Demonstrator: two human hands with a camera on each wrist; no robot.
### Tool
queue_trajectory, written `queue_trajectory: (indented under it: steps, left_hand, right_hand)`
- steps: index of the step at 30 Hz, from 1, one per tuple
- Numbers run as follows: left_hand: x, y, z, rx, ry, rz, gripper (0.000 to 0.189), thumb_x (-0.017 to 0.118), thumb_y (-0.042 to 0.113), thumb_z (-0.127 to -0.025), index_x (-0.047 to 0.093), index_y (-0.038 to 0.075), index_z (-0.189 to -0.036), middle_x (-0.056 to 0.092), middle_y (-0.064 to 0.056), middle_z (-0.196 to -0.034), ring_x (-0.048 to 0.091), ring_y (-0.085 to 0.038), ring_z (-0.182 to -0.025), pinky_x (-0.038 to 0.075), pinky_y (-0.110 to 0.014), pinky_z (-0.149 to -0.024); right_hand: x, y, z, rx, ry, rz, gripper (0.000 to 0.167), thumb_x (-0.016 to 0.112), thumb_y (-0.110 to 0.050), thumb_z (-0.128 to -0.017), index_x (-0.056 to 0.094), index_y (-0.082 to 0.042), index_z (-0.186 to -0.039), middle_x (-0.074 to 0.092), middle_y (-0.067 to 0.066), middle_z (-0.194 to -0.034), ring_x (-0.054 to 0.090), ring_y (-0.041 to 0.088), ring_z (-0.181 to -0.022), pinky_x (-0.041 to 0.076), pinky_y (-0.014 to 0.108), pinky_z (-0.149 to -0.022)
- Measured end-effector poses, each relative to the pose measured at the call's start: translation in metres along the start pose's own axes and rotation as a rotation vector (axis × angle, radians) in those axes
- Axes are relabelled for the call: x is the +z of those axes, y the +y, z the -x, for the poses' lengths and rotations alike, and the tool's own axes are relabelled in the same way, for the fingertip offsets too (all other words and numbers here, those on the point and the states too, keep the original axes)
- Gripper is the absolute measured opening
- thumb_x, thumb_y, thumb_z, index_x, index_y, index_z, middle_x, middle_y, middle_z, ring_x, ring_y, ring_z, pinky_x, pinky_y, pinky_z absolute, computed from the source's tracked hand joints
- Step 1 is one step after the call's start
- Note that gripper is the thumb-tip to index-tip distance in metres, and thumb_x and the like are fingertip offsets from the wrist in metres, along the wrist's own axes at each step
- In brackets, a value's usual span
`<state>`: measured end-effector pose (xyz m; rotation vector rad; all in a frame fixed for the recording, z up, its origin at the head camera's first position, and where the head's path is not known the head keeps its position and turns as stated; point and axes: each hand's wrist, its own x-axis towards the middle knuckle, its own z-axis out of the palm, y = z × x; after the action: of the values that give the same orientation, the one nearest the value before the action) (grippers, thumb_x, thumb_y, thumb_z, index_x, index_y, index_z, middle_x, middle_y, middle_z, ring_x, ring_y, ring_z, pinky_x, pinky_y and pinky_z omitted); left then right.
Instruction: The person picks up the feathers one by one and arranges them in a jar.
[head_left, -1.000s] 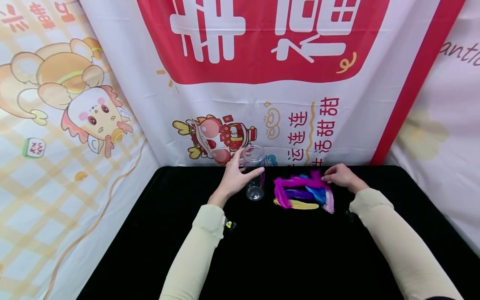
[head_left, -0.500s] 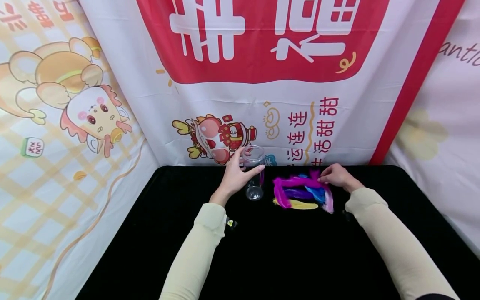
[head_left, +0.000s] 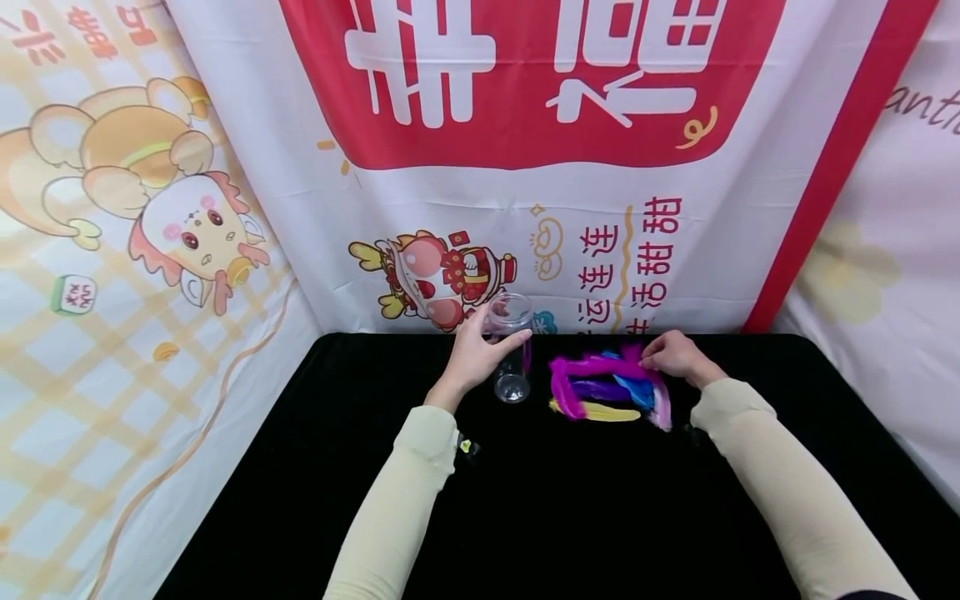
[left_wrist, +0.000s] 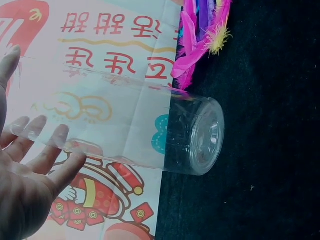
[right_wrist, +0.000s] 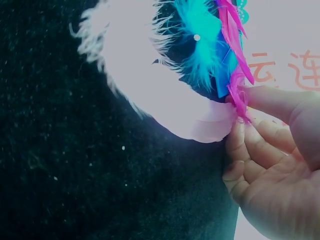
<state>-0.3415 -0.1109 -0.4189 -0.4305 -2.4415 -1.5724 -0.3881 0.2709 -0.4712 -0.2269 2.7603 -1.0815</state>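
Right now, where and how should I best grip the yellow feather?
Probably pinch the yellow feather by its right half, from the near side: it lies on your side of the purple feather, that half uncovered, while a magenta feather crowds its fluffy left end.

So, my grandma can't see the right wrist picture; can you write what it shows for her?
A person's right grip pinches the end of a bright pink feather. A pale fluffy feather curves beside it over a dark surface, near turquoise fluff, with a printed white cloth behind.
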Motion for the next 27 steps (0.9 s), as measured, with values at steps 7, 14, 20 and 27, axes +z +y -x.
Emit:
queue_trajectory:
  steps: [7, 14, 20, 27]
  left_hand:
    - [0.003, 0.002, 0.0, 0.011, -0.008, -0.006, 0.075, 0.081, 0.05, -0.086, 0.049, 0.025, -0.15, 0.057, -0.007, -0.139, 0.063, -0.026, -0.117, 0.056, -0.038, -0.095]
    - [0.002, 0.002, 0.0, 0.003, -0.01, -0.01, 0.074, 0.081, 0.049, -0.087, 0.049, 0.025, -0.149, 0.057, -0.006, -0.14, 0.063, -0.027, -0.117, 0.056, -0.038, -0.095]
    - [0.0, 0.002, 0.0, 0.004, -0.009, -0.023, 0.075, 0.081, 0.049, -0.087, 0.049, 0.024, -0.15, 0.056, -0.006, -0.14, 0.063, -0.026, -0.118, 0.056, -0.037, -0.096]
    - [0.0, 0.001, -0.002, 0.002, -0.013, -0.017, 0.075, 0.08, 0.051, -0.087, 0.049, 0.024, -0.149, 0.056, -0.009, -0.142, 0.063, -0.027, -0.118, 0.056, -0.038, -0.096]
  right_hand:
    - [-0.003, -0.001, 0.006, 0.002, 0.015, -0.035, 0.027, 0.078, -0.01, -0.088, 0.074, 0.011, -0.105, 0.074, 0.006, -0.084, 0.06, 0.01, -0.08, 0.05, 0.024, -0.071]
    - [-0.005, 0.0, 0.007, 0.022, 0.022, -0.085, 0.032, 0.077, -0.01, -0.089, 0.071, 0.013, -0.111, 0.076, 0.011, -0.089, 0.064, 0.01, -0.081, 0.052, 0.026, -0.074]
    - [-0.009, -0.001, 0.008, 0.037, 0.004, -0.169, 0.034, 0.073, -0.009, -0.092, 0.068, 0.015, -0.115, 0.077, 0.012, -0.088, 0.069, 0.012, -0.078, 0.056, 0.036, -0.076]
    - [-0.013, -0.001, 0.009, 0.059, -0.004, -0.179, 0.037, 0.071, -0.01, -0.095, 0.065, 0.015, -0.121, 0.077, 0.01, -0.089, 0.069, 0.013, -0.081, 0.053, 0.03, -0.069]
